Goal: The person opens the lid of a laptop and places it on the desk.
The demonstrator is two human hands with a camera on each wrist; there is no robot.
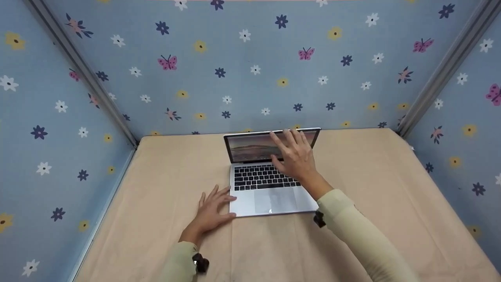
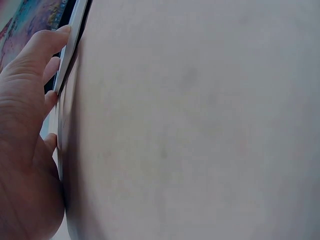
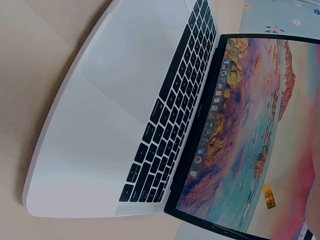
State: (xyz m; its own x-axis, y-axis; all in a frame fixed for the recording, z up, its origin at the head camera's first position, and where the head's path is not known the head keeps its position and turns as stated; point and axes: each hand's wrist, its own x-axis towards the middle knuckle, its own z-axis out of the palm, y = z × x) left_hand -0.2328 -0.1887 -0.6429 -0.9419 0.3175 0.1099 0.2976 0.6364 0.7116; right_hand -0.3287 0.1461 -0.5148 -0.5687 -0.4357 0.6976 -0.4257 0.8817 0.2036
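MacBook (image 1: 270, 196) stands open on beige tabletop (image 1: 176, 168), near the blue flower-and-butterfly back panel (image 1: 250, 55). Screen (image 1: 250, 147) lit: landscape wallpaper, dock icons legible as such in right-wrist view. Left hand (image 1: 213, 207): fingers spread, not closed round anything; thumb and fingertips at left edge of base, toward front corner. Right hand (image 1: 295, 156): fingers extended to screen's top edge, thumb well apart from them; whether fingertips hook behind, cannot tell.
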